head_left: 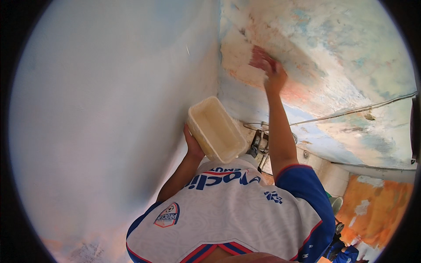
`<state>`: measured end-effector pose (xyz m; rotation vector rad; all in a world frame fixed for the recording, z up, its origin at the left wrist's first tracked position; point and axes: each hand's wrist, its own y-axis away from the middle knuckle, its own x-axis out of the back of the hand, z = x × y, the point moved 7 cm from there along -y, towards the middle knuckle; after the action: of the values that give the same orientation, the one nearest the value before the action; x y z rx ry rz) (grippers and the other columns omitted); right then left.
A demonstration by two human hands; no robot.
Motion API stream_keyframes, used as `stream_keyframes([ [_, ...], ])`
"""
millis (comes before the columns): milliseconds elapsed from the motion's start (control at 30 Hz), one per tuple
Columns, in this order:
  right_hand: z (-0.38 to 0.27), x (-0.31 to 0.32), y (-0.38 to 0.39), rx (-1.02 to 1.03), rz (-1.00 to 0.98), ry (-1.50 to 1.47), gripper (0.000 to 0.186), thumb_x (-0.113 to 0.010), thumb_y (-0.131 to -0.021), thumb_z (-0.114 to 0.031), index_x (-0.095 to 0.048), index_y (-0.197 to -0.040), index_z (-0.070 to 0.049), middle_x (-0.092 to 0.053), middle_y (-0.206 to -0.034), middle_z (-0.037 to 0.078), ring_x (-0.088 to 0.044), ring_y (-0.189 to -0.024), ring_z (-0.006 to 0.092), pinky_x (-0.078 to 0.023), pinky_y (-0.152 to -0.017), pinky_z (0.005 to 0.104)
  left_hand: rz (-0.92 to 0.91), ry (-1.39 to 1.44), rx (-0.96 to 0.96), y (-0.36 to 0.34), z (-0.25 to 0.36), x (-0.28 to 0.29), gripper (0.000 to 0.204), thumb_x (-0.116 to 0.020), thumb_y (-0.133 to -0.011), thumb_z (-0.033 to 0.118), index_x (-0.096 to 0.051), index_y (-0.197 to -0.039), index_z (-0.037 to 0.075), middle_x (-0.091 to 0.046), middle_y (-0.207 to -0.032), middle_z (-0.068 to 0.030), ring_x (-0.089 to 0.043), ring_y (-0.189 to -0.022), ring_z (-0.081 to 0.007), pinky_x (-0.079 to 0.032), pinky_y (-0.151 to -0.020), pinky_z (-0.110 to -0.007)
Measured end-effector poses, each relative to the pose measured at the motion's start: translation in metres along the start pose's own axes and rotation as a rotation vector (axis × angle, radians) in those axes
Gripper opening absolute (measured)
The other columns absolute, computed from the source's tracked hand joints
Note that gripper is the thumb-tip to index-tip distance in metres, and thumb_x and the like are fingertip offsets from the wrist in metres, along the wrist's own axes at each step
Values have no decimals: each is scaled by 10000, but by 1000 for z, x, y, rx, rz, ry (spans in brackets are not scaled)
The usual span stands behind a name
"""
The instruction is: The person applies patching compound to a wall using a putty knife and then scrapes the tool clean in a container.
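A room (101, 96) under renovation is being indicated by the patchy wall (355, 52) on the right, the cable (331, 116) running along it and flaking orange paint (381, 208).

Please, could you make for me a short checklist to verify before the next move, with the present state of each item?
1. Right hand has a grip on the reddish flat tool: ok, though motion blurs it.
2. Tool touches the patchy wall: cannot tell.
3. Left hand supports the cream tub: ok, held at its left side.
4. Tub's open side faces the camera: ok.
5. Right hand is clear of the cable: ok, the cable runs lower in the picture.
6. Patchy wall has an even colour: not ok, white, orange and bluish areas show.
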<state>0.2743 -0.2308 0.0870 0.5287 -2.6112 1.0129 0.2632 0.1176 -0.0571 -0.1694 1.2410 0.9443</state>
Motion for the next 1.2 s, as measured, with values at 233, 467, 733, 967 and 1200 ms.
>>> stream_keyframes([
  [233,-27,-7,65,-65,-144,-89,278,-753,-910,-294,-679,-873,-29,-586,-604,80,-550,-495,161,-437,-519,321,-28,47,6,8,0,2,799,-219,-980,714,-414,-1520,159,-480,-1505,-99,-478,-1368,-304,-409,-1129,-471],
  [467,-23,-63,19,125,-49,163,239,-721,-900,-296,-686,-902,-59,-684,-750,129,-674,-642,280,-503,-622,411,-40,-4,25,-3,-3,2,801,-249,-974,717,-403,-1524,155,-484,-1498,-100,-483,-1362,-303,-415,-1124,-468],
  [733,-26,-13,62,-101,-170,-121,305,-770,-894,-284,-668,-791,-17,-602,-602,79,-545,-526,127,-435,-516,320,-31,43,-1,-6,-8,1,804,-262,-973,715,-393,-1528,148,-473,-1506,-100,-475,-1367,-302,-417,-1121,-472],
  [967,-19,-74,14,-7,-66,34,192,-718,-888,-237,-666,-945,-61,-686,-822,151,-657,-746,352,-498,-665,436,-3,-6,43,-11,-11,9,808,-266,-970,721,-388,-1532,154,-474,-1505,-101,-478,-1365,-301,-411,-1126,-472],
  [1200,-9,-14,57,-129,-113,-68,265,-749,-914,-257,-664,-871,-9,-631,-635,109,-571,-521,182,-453,-527,335,-56,53,57,-3,-9,10,820,-240,-969,730,-377,-1539,158,-448,-1528,-99,-449,-1389,-305,-396,-1139,-470],
])
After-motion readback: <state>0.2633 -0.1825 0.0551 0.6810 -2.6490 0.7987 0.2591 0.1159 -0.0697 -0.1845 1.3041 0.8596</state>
